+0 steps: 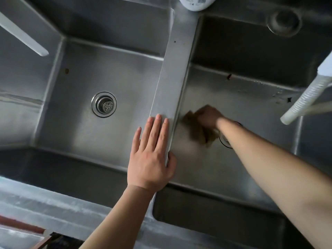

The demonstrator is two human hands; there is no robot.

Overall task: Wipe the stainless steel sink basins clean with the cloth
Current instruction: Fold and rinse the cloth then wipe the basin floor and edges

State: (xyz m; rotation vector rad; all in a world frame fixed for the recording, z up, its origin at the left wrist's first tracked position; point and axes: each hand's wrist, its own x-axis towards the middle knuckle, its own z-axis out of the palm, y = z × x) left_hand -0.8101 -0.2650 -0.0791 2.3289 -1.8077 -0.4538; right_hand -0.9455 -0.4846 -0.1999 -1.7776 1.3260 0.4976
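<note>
Two bare arms come up from the bottom of the frame. The left hand (151, 159) and right hand (209, 116) wear no sleeves, gloves, rings or watch

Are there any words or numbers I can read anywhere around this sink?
White container at the top edge, on the ledge behind the divider: it has small print and what looks like a barcode, too small and blurred to read.
Nothing else shows any writing.
</note>
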